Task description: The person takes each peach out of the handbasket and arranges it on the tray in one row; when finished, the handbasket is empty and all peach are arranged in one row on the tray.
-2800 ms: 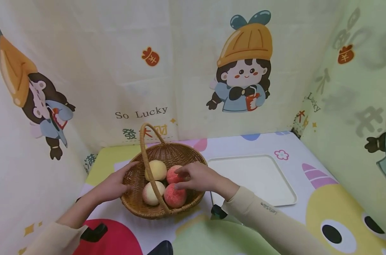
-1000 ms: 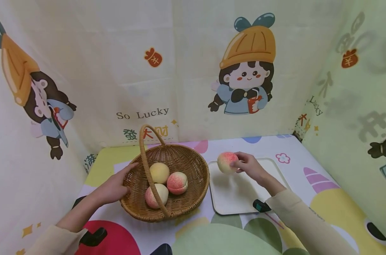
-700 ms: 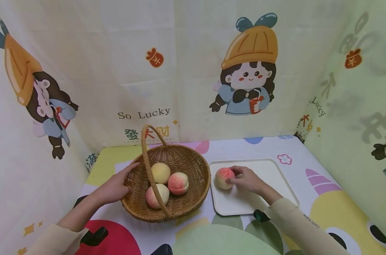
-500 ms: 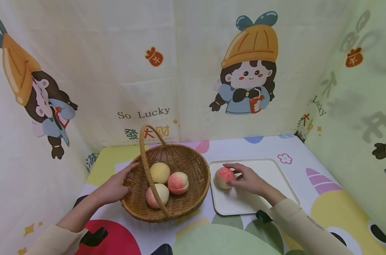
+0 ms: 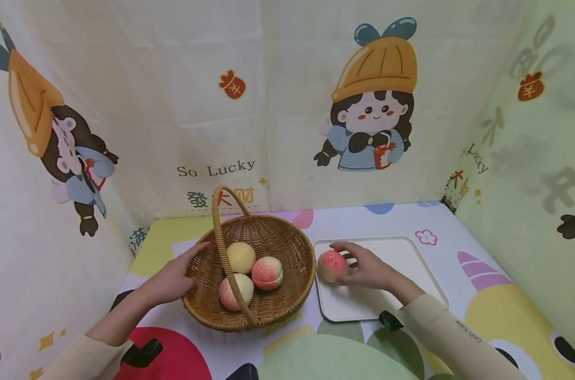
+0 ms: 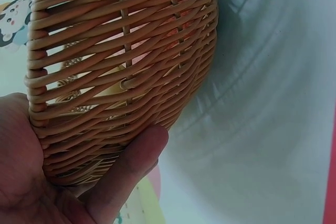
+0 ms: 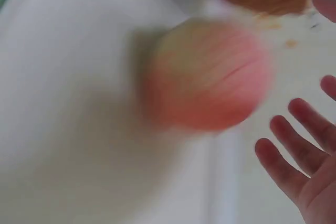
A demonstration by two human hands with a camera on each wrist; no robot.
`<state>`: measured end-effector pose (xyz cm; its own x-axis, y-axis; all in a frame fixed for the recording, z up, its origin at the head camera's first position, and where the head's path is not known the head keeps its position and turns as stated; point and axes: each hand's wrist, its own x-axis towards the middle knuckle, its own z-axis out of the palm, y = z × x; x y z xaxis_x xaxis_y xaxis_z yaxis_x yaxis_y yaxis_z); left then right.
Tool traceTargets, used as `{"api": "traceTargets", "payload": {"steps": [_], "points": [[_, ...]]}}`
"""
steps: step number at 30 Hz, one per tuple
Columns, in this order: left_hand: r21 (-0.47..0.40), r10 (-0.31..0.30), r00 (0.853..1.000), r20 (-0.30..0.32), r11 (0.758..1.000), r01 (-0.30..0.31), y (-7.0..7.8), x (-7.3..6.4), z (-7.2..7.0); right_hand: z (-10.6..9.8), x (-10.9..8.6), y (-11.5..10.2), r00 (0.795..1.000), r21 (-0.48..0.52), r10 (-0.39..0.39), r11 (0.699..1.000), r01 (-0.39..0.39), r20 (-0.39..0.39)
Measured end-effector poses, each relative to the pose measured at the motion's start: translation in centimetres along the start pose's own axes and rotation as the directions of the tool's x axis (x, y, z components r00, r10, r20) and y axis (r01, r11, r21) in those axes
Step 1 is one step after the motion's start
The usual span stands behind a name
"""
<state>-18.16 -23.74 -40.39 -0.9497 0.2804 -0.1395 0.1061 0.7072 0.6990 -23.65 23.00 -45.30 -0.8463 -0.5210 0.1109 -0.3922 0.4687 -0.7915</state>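
Note:
A brown wicker basket [image 5: 294,264] with a tall handle stands at the centre left, holding a yellow peach [image 5: 241,257], a pink-and-cream peach [image 5: 267,273] and a pale peach [image 5: 235,293] partly behind the handle. My left hand [image 5: 170,281] grips its left rim; in the left wrist view one finger lies along the outside of the woven wall [image 6: 131,51]. Another pink peach [image 5: 332,265] sits at the left end of the white tray [image 5: 392,264]. Beside it my right hand [image 5: 369,268] is spread, and the right wrist view shows its fingers [image 7: 294,145] apart from the blurred peach [image 7: 207,77].
The tray is right of the basket, its left edge close to the basket's rim. A patterned cloth [image 5: 354,343] covers the table. Printed curtains [image 5: 287,116] enclose the back and both sides.
My right hand has lifted a pink peach out of the basket, set it on the tray and let go of it. That peach has shifted slightly left. My left hand stays on the rim.

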Motion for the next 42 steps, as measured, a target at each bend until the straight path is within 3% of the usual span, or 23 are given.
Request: {"api": "traceTargets", "payload": {"steps": [5, 7, 13, 17, 22, 26, 34, 38, 42], "points": [[0.009, 0.002, 1.000, -0.002, 1.000, -0.002, 0.0, 0.2, -0.2, -1.5, 2.8, -4.9, 0.997, 0.038, 0.001, 0.999, 0.002, -0.080], [0.008, 0.000, 1.000, -0.003, 1.000, 0.000, -0.1, 0.1, -0.2, -1.4, 4.4, -7.1, 0.997, 0.068, -0.021, 0.997, 0.025, -0.068], [-0.017, -0.003, 1.000, -0.006, 1.000, 0.003, -0.4, 0.2, -0.1, 0.8, 9.2, -12.0, 0.994, 0.094, -0.040, 0.995, 0.031, 0.099], [-0.021, 0.001, 1.000, -0.004, 1.000, -0.001, -0.4, -0.1, 0.3, 2.4, 11.1, -13.4, 0.977, 0.014, 0.010, 1.000, -0.014, 0.214], [-0.009, 0.015, 1.000, -0.009, 1.000, -0.015, -0.1, -0.2, 0.6, 4.4, 12.7, -14.3, 0.948, -0.145, 0.101, 0.988, -0.059, 0.301], [-0.008, 0.016, 1.000, -0.015, 1.000, -0.016, 0.1, -0.1, 0.7, 6.3, 13.5, -14.3, 0.910, -0.336, 0.208, 0.938, -0.082, 0.358], [-0.008, 0.019, 1.000, -0.010, 1.000, -0.019, 0.2, -0.1, 0.9, 9.3, 13.1, -14.3, 0.831, -0.618, 0.368, 0.786, -0.038, 0.417], [0.004, 0.024, 1.000, -0.013, 1.000, -0.024, 0.0, -0.2, 0.6, 10.2, 13.0, -14.8, 0.835, -0.691, 0.381, 0.723, -0.002, 0.397], [0.024, 0.031, 0.999, -0.018, 0.999, -0.031, -0.1, -0.2, 0.4, 10.3, 13.0, -15.5, 0.849, -0.728, 0.386, 0.685, -0.003, 0.360]]}}
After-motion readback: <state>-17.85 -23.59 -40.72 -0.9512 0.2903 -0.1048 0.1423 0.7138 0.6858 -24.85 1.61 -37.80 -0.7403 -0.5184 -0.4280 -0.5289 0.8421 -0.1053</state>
